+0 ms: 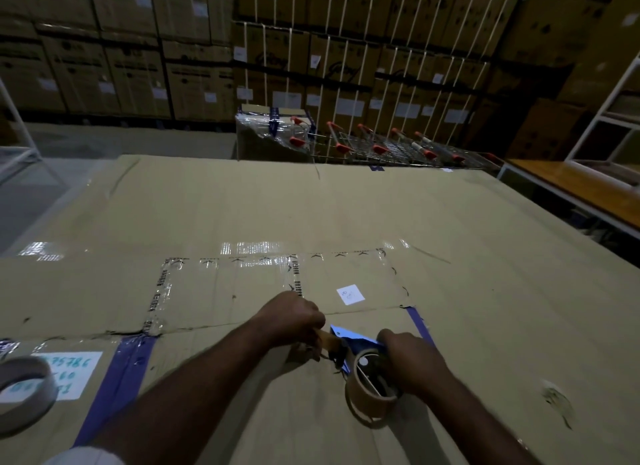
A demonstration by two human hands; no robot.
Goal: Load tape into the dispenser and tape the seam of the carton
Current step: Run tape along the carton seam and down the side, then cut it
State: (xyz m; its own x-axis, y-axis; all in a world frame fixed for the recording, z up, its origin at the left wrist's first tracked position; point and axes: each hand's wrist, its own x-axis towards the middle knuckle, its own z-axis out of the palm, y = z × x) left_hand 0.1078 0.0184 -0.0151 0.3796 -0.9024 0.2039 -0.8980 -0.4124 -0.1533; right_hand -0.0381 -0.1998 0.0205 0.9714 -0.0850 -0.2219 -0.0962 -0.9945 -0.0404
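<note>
Warehouse, dim. Stacked boxes (145, 49) wall off the far side, some bound with pale straps. A row of nested trolleys (391, 146) with red handles stands below them, beside a wrapped box (270, 132). White shelf frame (602, 132) at far right.

Carton (346, 215) fills most of my view, lying flat, broad and tan. Its seam (214, 326) runs left to right across the near part, ragged on the left. Clear printed tape (162, 291) frames a rectangular patch above the seam. Blue tape strips (117, 385) cross the seam at near left and again at right, by my right hand. A white label (65, 374) with blue handwriting sits near left; a small white sticker (350, 294) lies just above the seam.

A spare roll (20, 395) lies on the carton at the left edge, on the label's corner, blurred.

Both hands work just below the seam, centre right. My right hand (412, 357) is closed round the dispenser (356, 347), blue-bodied, tilted, with a brown roll (369, 392) mounted on it; the roll's lower rim touches the carton. My left hand (294, 317) is curled, fingers pinching the brown tape end (327, 340) drawn out from the dispenser's front. I cannot tell whether the tape end touches the carton.
</note>
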